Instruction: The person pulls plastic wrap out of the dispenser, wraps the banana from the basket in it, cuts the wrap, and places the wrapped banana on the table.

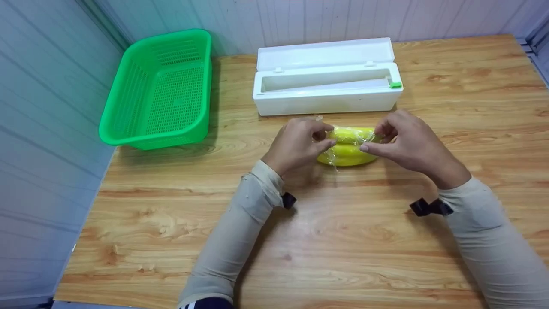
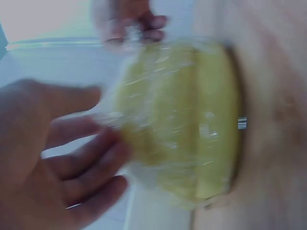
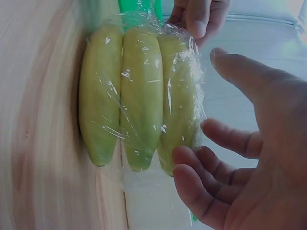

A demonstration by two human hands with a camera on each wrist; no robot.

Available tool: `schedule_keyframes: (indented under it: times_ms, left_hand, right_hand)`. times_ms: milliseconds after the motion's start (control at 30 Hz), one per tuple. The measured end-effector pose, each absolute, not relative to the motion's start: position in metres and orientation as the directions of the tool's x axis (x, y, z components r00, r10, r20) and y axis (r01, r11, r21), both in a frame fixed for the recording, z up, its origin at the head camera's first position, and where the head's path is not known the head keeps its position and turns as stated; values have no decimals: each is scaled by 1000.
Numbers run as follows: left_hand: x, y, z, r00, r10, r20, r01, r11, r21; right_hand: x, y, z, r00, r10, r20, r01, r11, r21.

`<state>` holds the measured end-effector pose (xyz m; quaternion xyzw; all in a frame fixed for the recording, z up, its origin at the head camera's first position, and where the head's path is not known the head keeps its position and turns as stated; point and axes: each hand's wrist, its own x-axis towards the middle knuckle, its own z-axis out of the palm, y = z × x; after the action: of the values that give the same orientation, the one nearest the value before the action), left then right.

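Note:
Three yellow bananas (image 3: pixel 141 96) lie side by side in clear plastic wrap (image 3: pixel 181 81), greenish at the ends seen in the right wrist view. My left hand (image 1: pixel 298 141) is at their left end, thumb and forefinger close together on a loose edge of the wrap. On the other side is my right hand (image 1: pixel 405 143), its thumb spread from its bent fingers, fingertips at the wrap's edge. Creased film covers the bananas (image 2: pixel 177 110) in the blurred left wrist view, and a loose strip of it hangs down near my left thumb in the head view.
Behind the bananas stands a long white wrap dispenser (image 1: pixel 328 101), lid raised, with a green slider (image 1: pixel 395 85) at its right end. A green plastic basket (image 1: pixel 205 98) is at the back left. Pale panelled walls border the wooden table (image 1: pixel 326 257).

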<state>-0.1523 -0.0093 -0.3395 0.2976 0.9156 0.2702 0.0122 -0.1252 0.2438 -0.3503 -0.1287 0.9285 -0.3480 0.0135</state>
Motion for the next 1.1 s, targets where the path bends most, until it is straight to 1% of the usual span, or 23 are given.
schedule_keyframes:
  times_ms: [67,100,200,400,567,667,800,933,1100]
  left_hand:
    - [-153,-12,-336,-795,603,66,546,664,511]
    - [-153,-14,-335,-780,624,49,559,658,505]
    - [-152,-15,-337,-753,655,58,596,644,479]
    - [-151,-11,-348,-769,605,205,631,667,396]
    - [-153,-11,-358,-741,576,345,668,682,298]
    - [-153,-12,-360,-726,568,387,675,694,249]
    - [-154,-12,-360,-715,577,394,675,717,175]
    - [-155,-11,-358,-730,576,367,651,749,119]
    - [-156,-12,-357,-759,536,370,617,774,143]
  right_hand:
    - [-124,242,-352,-962,-253,98,-258,735,-627]
    - [-124,242,-353,-959,-257,118,-274,739,-615]
    - [-124,241,-357,-950,-262,170,-311,746,-589]
    - [-125,239,-367,-925,-264,272,-376,729,-572]
    - [-128,236,-371,-904,-277,327,-422,703,-572]
    - [-130,237,-371,-901,-290,322,-432,677,-596]
    - [-133,244,-369,-919,-272,285,-394,616,-682]
    - [-138,253,-368,-952,-202,231,-304,526,-794]
    - [-140,262,-367,-977,-106,182,-211,443,-871]
